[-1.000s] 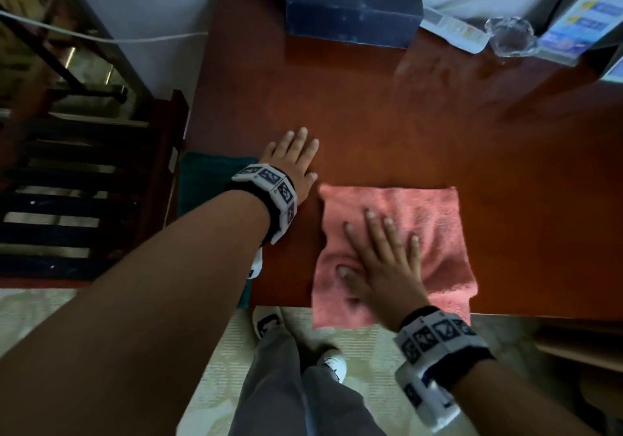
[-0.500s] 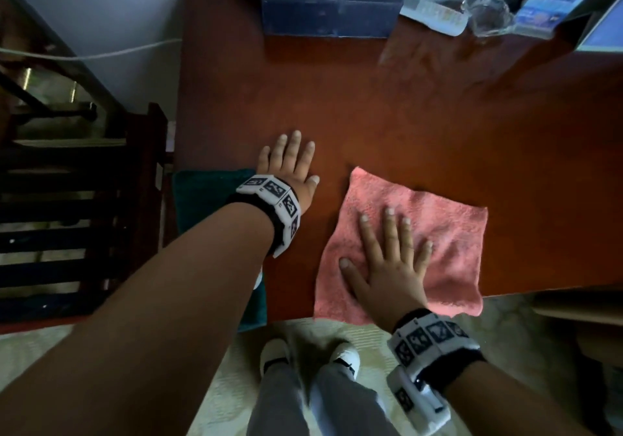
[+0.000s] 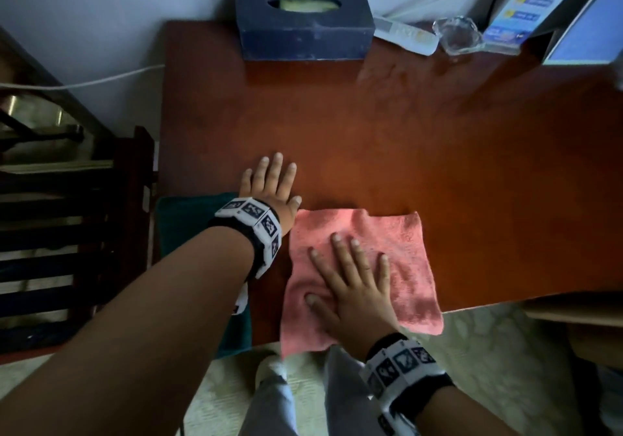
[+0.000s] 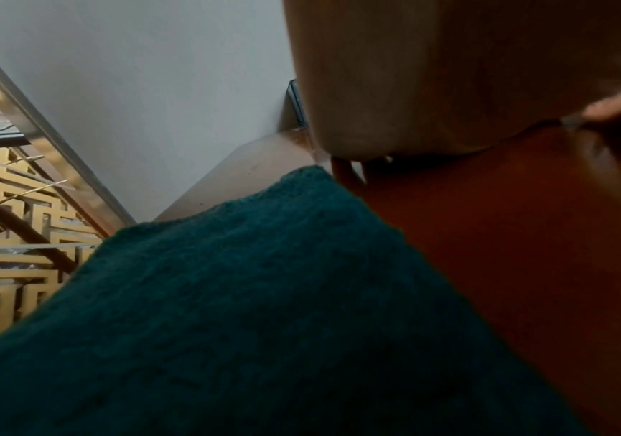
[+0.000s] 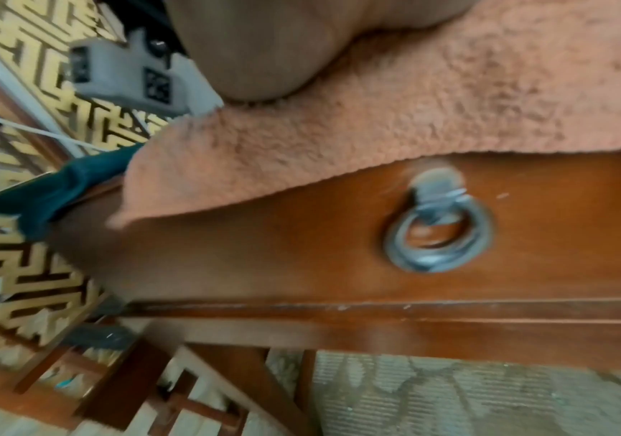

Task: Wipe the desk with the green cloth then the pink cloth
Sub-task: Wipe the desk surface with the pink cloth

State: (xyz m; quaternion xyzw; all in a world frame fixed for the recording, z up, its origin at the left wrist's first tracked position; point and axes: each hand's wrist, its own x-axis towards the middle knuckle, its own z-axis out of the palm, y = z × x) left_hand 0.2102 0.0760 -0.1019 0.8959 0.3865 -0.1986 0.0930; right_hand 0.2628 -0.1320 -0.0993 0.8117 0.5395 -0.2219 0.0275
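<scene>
Pink cloth under my right palm, green one parked at the bench's left edge

The reddish-brown wooden bench (image 3: pixel 421 165) fills most of the view, and the pink cloth (image 3: pixel 397 253) is spread flat near the front edge with its near side hanging over, above a drawer with a metal ring pull (image 5: pixel 437 233). The green cloth (image 3: pixel 188 219) lies at the front left corner, draped over the edge, just under my left wrist. My right hand (image 3: pixel 354 287) is my working grip: fingers straight and spread, pressing flat on the pink cloth, not clenched round it. My left hand (image 3: pixel 269 186) rests flat on bare wood just beside the pink cloth's top left corner, fingers relaxed, holding nothing. At the back there's a dark blue tissue box (image 3: pixel 303 20), then a white remote (image 3: pixel 404 34) and a clear glass dish (image 3: pixel 458 34).
</scene>
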